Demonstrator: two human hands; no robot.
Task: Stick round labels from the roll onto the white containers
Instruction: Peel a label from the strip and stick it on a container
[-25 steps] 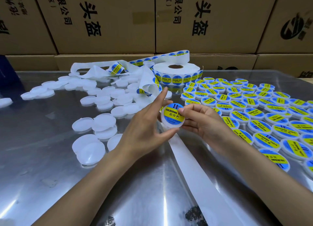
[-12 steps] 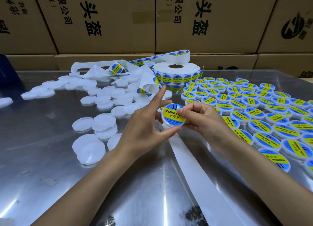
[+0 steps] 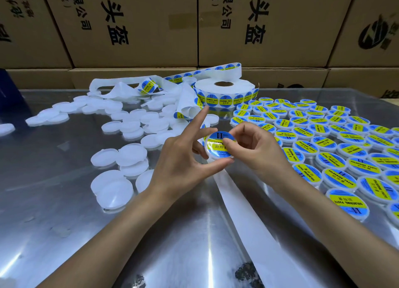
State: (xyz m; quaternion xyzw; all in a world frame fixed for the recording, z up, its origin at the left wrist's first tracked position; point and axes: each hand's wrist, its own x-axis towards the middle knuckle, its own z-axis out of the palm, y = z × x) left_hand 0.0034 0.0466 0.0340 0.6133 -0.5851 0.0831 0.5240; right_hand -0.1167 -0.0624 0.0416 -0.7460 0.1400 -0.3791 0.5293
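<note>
Holding one white container point(image 3: 218, 148) above the table point(image 3: 64, 201) near its middle, we have both hands on it. Left hand point(image 3: 183, 160): thumb under the lower rim, middle fingers behind the far edge, index finger stretched out straight and pointing at the label roll point(image 3: 224, 91); this grip pinches the container. Right hand point(image 3: 257, 149): fingers curled, thumb pressed flat on the blue-and-yellow round label point(image 3: 216, 144) on the container's face; grip closed on the container. Label roll stands at the far middle of the table, its strip of labels looping off to the left. Bare white containers point(image 3: 121, 158) lie scattered left of the hands. Labelled containers point(image 3: 323, 141) lie in rows to the right. Spent backing strip point(image 3: 254, 223) runs toward us under the hands. Cardboard boxes point(image 3: 133, 24) are stacked behind the table.
</note>
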